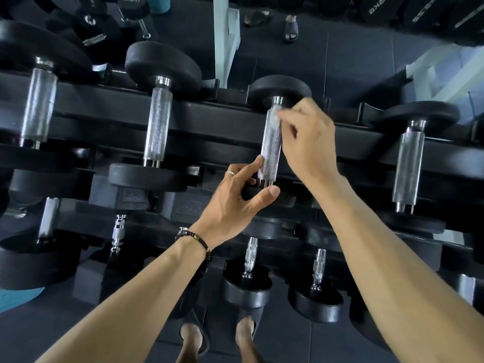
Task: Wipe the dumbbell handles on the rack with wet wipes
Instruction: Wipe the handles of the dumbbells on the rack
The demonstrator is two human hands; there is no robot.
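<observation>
While pressed to the far end of the handle (271,142), wipe (275,117) pinched small and crumpled in right hand (305,142), fingers curled round it, just under the far head (279,91) of the dumbbell. Handle knurled, silver, third from left on the top tier of the rack (209,111), running away from the viewer. Left hand (235,203) at the near end: fingertips against the handle's left side, thumb stretched along the near head (262,195), grip loose and fairly wide, curved about the end rather than clamped. Ring on one left finger, bead bracelet (195,238) at the left wrist. Neighbouring handles to either side untouched: one (158,127) to the left, one (408,166) to the right, another (39,106) far left. Lower tiers hold smaller dumbbells with slimmer handles (250,254). Below, two feet in dark slides (246,334) on a dark floor (327,61).
</observation>
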